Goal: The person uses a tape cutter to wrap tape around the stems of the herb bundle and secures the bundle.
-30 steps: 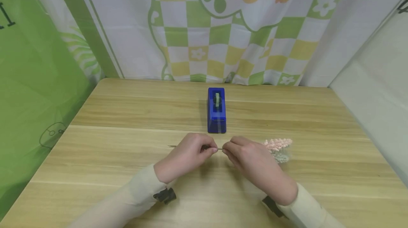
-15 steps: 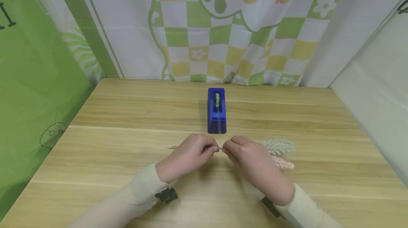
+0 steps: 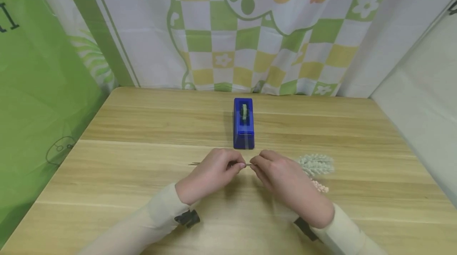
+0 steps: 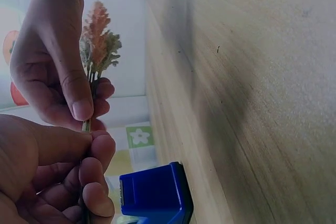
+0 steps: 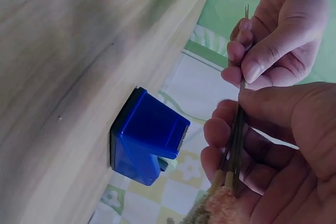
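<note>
In the head view, the left hand (image 3: 213, 175) and the right hand (image 3: 285, 183) meet over the near half of the wooden table (image 3: 150, 120), fingertips nearly touching. Between them shows a short length of thin stems (image 3: 248, 164), whose tail ends stick out left of the left hand. On the right, beyond the right hand, spread a pale green sprig (image 3: 315, 164) and, on its near side, a pink sprig (image 3: 320, 186), partly hidden. Gripping so close together probably keeps the thin stems in line. A blue tape dispenser (image 3: 244, 140) stands just far of the hands, about midway between them, perhaps placed there so either can reach it.

In the left wrist view, the left hand pinches the stems between thumb and forefinger, its other fingers curled around them. The right thumb presses the stems just below the flower heads, which rise clear of the fingers, likely sparing them from being crushed.

In the right wrist view, the right hand holds several stems as one bundle, thumb against curled fingers. The dispenser's serrated edge (image 5: 184, 139) faces the hands' side.
</note>
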Tool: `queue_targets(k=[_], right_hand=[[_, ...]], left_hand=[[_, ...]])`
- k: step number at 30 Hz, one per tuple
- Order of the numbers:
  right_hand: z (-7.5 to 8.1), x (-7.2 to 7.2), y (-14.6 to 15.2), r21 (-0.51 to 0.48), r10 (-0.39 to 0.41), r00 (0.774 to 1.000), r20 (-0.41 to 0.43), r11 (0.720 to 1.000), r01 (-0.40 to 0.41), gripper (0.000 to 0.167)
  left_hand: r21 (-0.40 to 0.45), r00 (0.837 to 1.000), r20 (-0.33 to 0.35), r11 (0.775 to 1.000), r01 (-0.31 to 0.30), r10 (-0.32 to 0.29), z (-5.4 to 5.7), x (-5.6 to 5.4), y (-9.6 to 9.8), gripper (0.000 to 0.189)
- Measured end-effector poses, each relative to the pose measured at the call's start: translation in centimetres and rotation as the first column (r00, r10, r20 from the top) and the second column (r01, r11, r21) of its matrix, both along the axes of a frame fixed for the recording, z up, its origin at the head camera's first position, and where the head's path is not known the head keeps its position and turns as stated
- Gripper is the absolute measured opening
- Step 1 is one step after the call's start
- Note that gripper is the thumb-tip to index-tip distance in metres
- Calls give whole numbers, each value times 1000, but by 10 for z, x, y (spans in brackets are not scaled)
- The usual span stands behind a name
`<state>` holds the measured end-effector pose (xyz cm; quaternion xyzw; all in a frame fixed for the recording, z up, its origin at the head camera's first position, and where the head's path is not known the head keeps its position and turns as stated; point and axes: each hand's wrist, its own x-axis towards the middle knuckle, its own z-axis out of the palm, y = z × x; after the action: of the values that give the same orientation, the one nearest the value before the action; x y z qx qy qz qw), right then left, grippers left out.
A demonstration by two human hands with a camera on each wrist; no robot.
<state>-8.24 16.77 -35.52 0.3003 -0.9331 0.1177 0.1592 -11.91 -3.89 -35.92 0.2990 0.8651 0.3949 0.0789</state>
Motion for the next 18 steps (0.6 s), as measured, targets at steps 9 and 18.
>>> queue_targets(k=[9, 18], right_hand=[[1, -6, 0, -23, 5, 999, 47, 1000, -4, 3], [-2, -8, 0, -32, 5, 1000, 18, 999, -5, 3]], left_hand=[[0, 1000, 3, 1000, -21, 21, -2, -1, 0, 10], [-16, 1000, -17, 1000, 3, -3, -4, -3, 0, 17]])
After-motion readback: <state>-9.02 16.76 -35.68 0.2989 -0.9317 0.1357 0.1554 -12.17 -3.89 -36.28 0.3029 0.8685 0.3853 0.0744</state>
